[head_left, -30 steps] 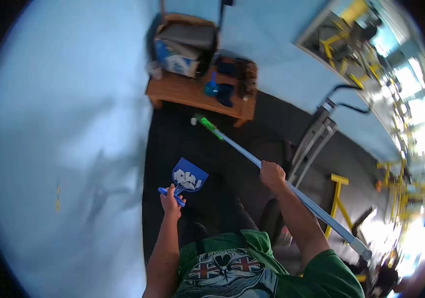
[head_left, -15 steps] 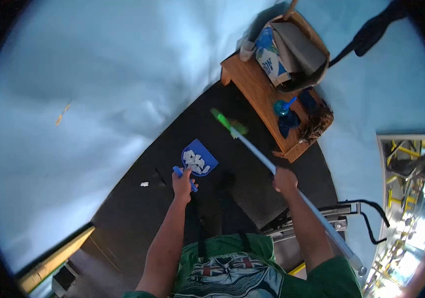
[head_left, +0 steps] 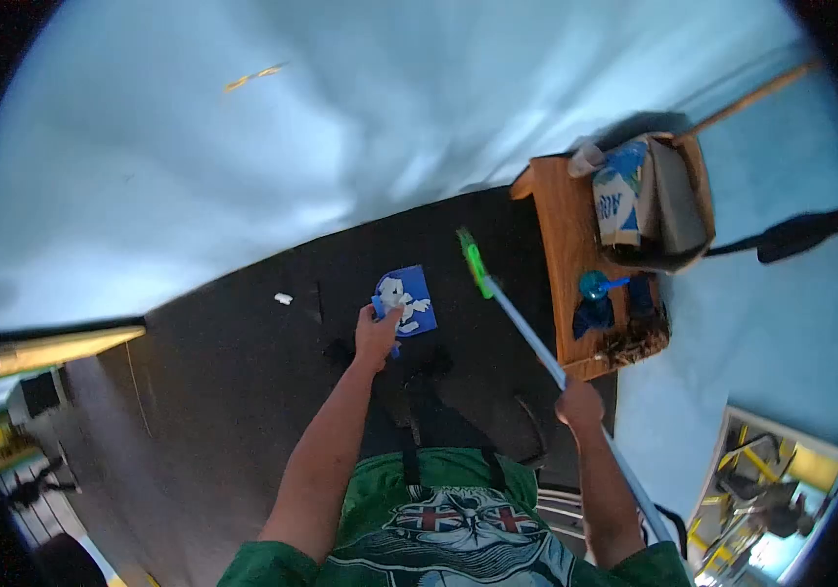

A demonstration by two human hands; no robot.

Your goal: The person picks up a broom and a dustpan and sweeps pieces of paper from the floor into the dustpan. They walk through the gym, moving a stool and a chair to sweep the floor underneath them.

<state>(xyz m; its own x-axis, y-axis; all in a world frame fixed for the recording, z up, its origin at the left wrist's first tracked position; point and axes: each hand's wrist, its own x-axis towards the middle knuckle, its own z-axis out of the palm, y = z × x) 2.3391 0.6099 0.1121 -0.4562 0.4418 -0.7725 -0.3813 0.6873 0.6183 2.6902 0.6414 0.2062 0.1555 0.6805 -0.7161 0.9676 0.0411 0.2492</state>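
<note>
Presently, my left grip point(head_left: 377, 338) is closed on the dustpan point(head_left: 418, 281) over the dark floor point(head_left: 243, 391), white scraps point(head_left: 394, 292) collected in it; my right grip point(head_left: 579, 402) clasps the broom point(head_left: 527, 334). One white piece point(head_left: 283, 298) lies outside, so I judge pickup nearly complete.

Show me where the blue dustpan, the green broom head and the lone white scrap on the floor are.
Blue dustpan point(head_left: 421, 281): head view, on a bare part of its pan.
Green broom head point(head_left: 475, 264): head view, on the middle of its green body.
White scrap point(head_left: 284, 298): head view, on its middle.
</note>
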